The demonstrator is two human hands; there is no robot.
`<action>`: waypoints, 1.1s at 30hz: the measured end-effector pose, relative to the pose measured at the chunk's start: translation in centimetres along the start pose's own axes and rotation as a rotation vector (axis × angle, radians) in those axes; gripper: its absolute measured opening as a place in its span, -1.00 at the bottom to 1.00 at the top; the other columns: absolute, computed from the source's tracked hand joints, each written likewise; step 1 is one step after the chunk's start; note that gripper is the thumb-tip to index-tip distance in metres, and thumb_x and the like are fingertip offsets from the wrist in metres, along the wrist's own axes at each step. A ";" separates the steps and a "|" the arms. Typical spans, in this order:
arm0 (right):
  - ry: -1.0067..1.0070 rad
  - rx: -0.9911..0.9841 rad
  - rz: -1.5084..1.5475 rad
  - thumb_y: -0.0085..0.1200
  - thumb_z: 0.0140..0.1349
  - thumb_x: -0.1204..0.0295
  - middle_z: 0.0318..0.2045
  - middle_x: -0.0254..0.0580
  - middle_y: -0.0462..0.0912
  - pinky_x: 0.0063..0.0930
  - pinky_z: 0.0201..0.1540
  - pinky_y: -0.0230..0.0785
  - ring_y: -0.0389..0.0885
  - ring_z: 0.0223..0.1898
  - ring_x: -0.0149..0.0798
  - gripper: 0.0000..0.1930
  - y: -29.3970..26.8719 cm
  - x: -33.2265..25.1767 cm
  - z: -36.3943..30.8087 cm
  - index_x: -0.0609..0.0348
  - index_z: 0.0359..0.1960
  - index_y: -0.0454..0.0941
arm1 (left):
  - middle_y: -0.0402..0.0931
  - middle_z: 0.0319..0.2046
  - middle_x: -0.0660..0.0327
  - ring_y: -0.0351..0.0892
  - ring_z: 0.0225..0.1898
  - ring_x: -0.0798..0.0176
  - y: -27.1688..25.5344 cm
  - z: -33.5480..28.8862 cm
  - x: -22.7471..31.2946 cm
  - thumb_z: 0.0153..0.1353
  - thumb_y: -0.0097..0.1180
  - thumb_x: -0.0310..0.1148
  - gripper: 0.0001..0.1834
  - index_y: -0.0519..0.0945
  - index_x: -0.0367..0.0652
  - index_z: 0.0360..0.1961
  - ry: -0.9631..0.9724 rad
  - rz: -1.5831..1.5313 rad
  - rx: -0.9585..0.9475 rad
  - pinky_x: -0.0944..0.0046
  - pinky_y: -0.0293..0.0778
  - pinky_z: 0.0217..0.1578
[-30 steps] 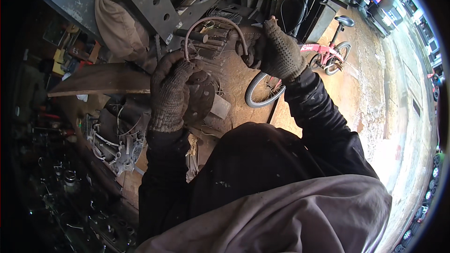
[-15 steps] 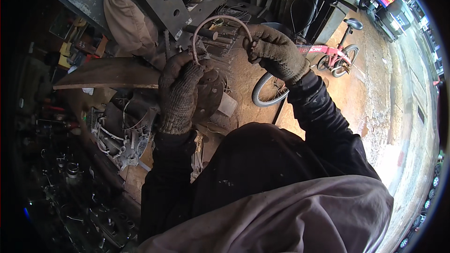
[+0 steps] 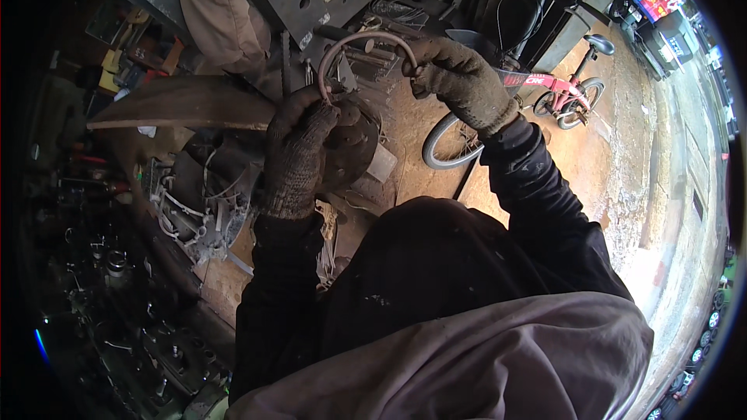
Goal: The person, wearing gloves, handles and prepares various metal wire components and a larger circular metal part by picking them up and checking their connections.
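A curved, copper-coloured metal rod or tube [image 3: 352, 40], bent into an arch, spans between my gloved hands. Its left end is in the closed fingers of my left hand [image 3: 302, 144], which wears a dirty knit work glove. At the other end, my right hand [image 3: 459, 78], gloved the same way, pinches the piece with its fingers curled. The ends themselves are hidden inside the gloves. Behind and below the arch stands a dark round metal disc [image 3: 354, 152], partly covered by my left hand.
A curved brown board [image 3: 183, 109] lies left of my left hand. Below it are tangled scrap parts [image 3: 194, 210]. Metal parts and tools [image 3: 124, 303] fill the lower left. A pink bicycle [image 3: 556, 89] stands to the right. A brown cloth [image 3: 222, 19] hangs at the back.
The view has shifted slightly. Both hands keep hold of the bent rod, whose arch now looks lower and a little flatter.
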State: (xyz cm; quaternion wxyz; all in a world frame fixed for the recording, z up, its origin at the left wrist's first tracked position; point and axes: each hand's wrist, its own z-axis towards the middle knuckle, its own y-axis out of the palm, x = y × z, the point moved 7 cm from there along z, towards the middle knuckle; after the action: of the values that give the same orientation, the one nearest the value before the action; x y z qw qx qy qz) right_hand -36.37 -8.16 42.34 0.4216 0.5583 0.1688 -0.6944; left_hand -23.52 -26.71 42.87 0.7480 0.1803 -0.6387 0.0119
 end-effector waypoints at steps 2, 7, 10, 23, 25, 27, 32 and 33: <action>-0.063 -0.041 -0.294 0.05 0.38 0.57 -0.18 -0.29 0.63 -0.47 -0.11 0.45 0.55 -0.24 -0.40 -0.83 0.7 0.0 0.1 0.27 -0.04 0.57 | 0.63 -0.20 0.10 0.63 -0.23 0.24 -0.8 -0.8 -1.2 0.36 0.09 -0.34 -0.69 0.49 -0.25 0.06 -0.178 -0.002 0.022 0.22 0.60 -0.24; -0.258 -0.139 -0.630 0.06 0.27 0.71 -0.19 -0.20 0.65 -0.45 -0.06 0.47 0.62 -0.18 -0.30 -0.78 3.7 -0.1 0.0 0.26 -0.08 0.60 | 0.64 -0.18 0.16 0.65 -0.25 0.26 -2.6 -2.9 -4.7 0.32 0.15 -0.20 -0.59 0.49 -0.20 0.10 -0.352 -0.430 0.037 0.18 0.64 -0.26; -0.289 -0.286 -0.656 0.12 0.18 0.74 -0.18 -0.10 0.66 -0.44 -0.03 0.49 0.66 -0.10 -0.19 -0.72 5.7 3.0 -0.1 0.23 -0.09 0.63 | 0.63 -0.15 0.17 0.65 -0.26 0.27 -4.4 -5.1 -6.0 0.31 0.16 -0.21 -0.56 0.47 -0.17 0.15 -0.305 -0.449 0.090 0.19 0.63 -0.27; 0.466 -0.134 -0.226 0.05 0.40 0.40 -0.08 -0.13 0.63 -0.44 0.00 0.51 0.63 -0.10 -0.33 -0.60 8.1 15.0 -1.9 0.29 0.22 0.41 | 0.53 0.00 0.07 0.66 -0.26 0.25 -9.9 -8.9 -5.6 0.23 0.18 -0.31 -0.29 0.23 -0.25 0.37 -0.029 -0.078 0.353 0.29 0.59 -0.26; 0.515 -0.167 -0.087 -0.01 0.44 0.25 -0.12 -0.14 0.65 -0.47 -0.05 0.50 0.63 -0.17 -0.35 -0.55 9.6 14.5 -2.0 0.30 0.22 0.40 | 0.53 0.01 0.08 0.66 -0.24 0.24 -11.5 -8.9 -7.0 0.24 0.18 -0.30 -0.29 0.23 -0.25 0.37 0.002 -0.054 0.380 0.28 0.59 -0.26; 0.519 -0.153 -0.049 -0.02 0.44 0.23 -0.16 -0.15 0.66 -0.49 -0.09 0.49 0.63 -0.21 -0.37 -0.55 10.3 13.6 -1.4 0.31 0.21 0.42 | 0.54 0.01 0.08 0.65 -0.22 0.23 -11.8 -8.5 -6.6 0.25 0.17 -0.28 -0.30 0.23 -0.25 0.37 0.034 -0.019 0.392 0.27 0.60 -0.26; 0.492 -0.109 -0.080 -0.03 0.44 0.27 -0.27 -0.20 0.66 -0.53 -0.18 0.45 0.59 -0.31 -0.42 -0.61 10.3 14.3 -0.5 0.32 0.14 0.48 | 0.60 -0.07 0.10 0.68 -0.22 0.20 -10.1 -7.9 -6.3 0.30 0.13 -0.25 -0.41 0.34 -0.27 0.29 0.032 -0.115 0.340 0.22 0.61 -0.30; 0.479 -0.119 -0.123 -0.03 0.43 0.30 -0.30 -0.23 0.65 -0.53 -0.19 0.45 0.59 -0.33 -0.43 -0.63 10.1 14.8 -0.4 0.32 0.12 0.50 | 0.60 -0.07 0.10 0.68 -0.22 0.20 -10.4 -8.3 -6.7 0.30 0.13 -0.25 -0.41 0.34 -0.27 0.29 0.032 -0.117 0.332 0.22 0.61 -0.30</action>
State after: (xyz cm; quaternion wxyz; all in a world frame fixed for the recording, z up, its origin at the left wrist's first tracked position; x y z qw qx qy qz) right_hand -28.63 -19.65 31.04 0.3587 0.6698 0.3383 -0.5553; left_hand -14.28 -32.61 32.86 0.7175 0.3381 -0.6042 0.0765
